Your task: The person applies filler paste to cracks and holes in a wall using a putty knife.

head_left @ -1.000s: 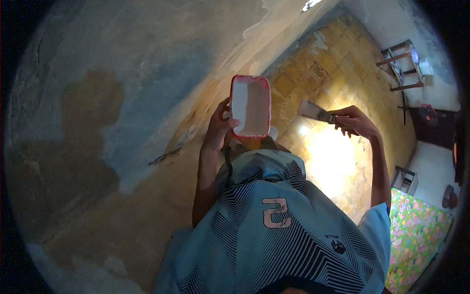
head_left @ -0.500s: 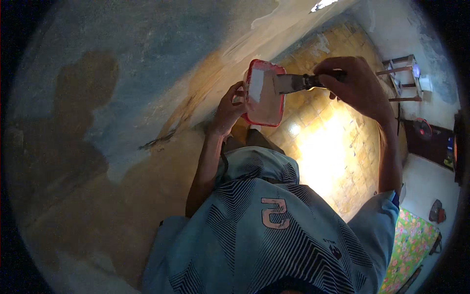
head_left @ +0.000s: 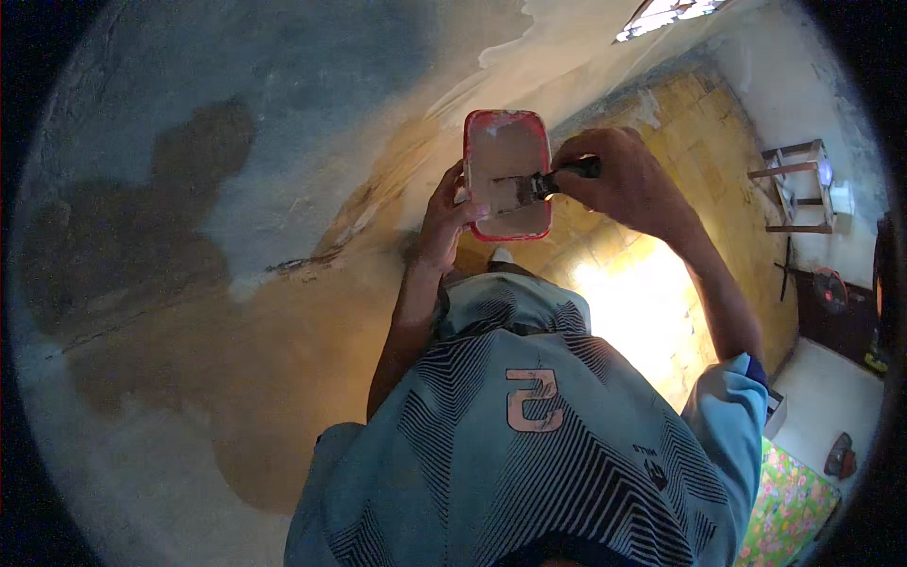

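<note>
My left hand [head_left: 452, 213] grips the left side of a small rectangular red-rimmed plastic container [head_left: 518, 142], its thumb at the edge; it holds pale beige paste, with a lighter smear near the top. My right hand [head_left: 619, 180] is closed on the dark handle of a putty knife [head_left: 540, 186], whose blade is down in the paste in the middle of the container. My forearms come up on either side of my light blue patterned shirt.
A stained, patchy wall [head_left: 312, 104] runs along my left. Yellow tiled floor [head_left: 661, 142] lies to the right, with a wooden stool [head_left: 794, 151] against the far wall, a dark fan-like object [head_left: 829, 289], a floral mat [head_left: 794, 487] at lower right and a window [head_left: 661, 14] above.
My right hand has swung left and brought the blade from beside the container into the paste. My left hand and the container have shifted slightly up and right since a second ago.
</note>
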Demonstrator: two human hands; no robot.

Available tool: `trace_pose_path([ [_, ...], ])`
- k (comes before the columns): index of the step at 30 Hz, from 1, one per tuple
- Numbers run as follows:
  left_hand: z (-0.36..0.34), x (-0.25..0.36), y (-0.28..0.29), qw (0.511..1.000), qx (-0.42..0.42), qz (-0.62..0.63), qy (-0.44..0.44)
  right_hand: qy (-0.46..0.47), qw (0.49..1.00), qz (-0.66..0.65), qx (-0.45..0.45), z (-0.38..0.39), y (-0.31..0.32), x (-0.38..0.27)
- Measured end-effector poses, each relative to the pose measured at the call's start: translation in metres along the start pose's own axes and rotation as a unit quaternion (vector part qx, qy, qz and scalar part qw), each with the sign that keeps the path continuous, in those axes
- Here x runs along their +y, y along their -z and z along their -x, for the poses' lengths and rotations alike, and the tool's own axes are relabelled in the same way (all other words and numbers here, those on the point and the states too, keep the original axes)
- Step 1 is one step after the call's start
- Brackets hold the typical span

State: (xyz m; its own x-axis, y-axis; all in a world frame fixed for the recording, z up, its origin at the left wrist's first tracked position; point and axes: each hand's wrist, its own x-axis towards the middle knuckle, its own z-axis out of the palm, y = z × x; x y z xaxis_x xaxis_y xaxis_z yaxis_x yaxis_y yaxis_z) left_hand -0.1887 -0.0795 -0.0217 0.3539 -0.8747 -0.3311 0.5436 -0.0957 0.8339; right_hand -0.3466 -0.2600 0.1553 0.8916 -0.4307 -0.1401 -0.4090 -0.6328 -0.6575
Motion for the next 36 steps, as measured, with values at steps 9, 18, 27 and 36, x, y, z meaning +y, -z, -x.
trace_pose_path([
  [9, 0.030, -0.014, 0.043, 0.999, -0.028, 0.031, -0.034, 0.022, 0.997, -0.054, 0.056, 0.018, -0.070, -0.011],
  [18, 0.038, 0.003, 0.045, 1.000, -0.008, 0.020, -0.006, -0.100, 0.947, -0.303, 0.037, 0.038, -0.071, 0.023],
  [27, 0.041, 0.014, 0.041, 1.000, 0.011, 0.017, 0.002, -0.189, 0.832, -0.521, 0.022, 0.080, -0.105, 0.061],
  [36, 0.033, -0.007, 0.044, 0.999, 0.011, 0.038, 0.002, -0.195, 0.878, -0.436, 0.012, 0.092, -0.106, 0.060],
])
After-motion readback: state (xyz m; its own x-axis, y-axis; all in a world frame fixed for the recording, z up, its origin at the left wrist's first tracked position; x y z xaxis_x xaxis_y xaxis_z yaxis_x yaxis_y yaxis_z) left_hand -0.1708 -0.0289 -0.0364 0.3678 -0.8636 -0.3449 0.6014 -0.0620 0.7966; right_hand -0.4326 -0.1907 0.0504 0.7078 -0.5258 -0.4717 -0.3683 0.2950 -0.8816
